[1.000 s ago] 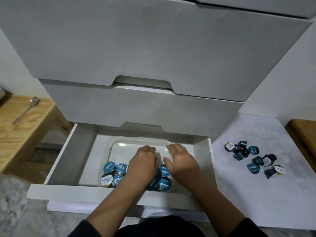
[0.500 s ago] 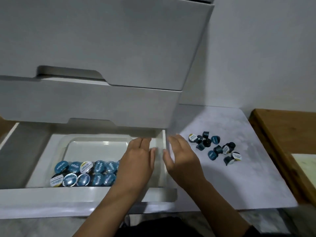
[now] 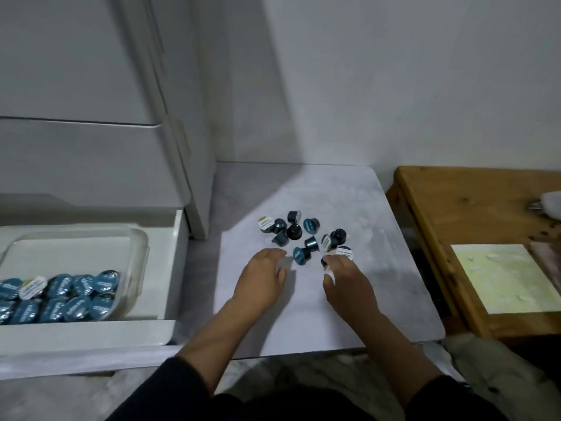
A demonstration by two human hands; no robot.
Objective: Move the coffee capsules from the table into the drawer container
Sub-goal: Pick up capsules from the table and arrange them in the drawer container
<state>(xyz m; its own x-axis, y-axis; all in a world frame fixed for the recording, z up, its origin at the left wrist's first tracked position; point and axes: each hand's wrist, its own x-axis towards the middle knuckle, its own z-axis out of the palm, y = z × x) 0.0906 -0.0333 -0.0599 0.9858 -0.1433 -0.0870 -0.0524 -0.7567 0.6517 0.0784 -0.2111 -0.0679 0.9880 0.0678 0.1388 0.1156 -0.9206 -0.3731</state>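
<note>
Both hands, left hand [image 3: 264, 273] and right hand [image 3: 346, 276], reach loose-fingered, holding nothing; a hasty scoop could scatter the coffee capsules [image 3: 303, 237] off the surface [image 3: 358, 314].

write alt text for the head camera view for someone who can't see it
Both hands reach over a pale marbled table toward a loose cluster of coffee capsules, the left hand open just short of them and the right hand touching the nearest ones. To the left, an open white drawer holds a clear container partly filled with blue-lidded capsules.

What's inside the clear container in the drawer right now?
The clear container holds blue-lidded capsules packed at its near end, one white-lidded capsule; far end bare. Anything beneath them is covered.
</note>
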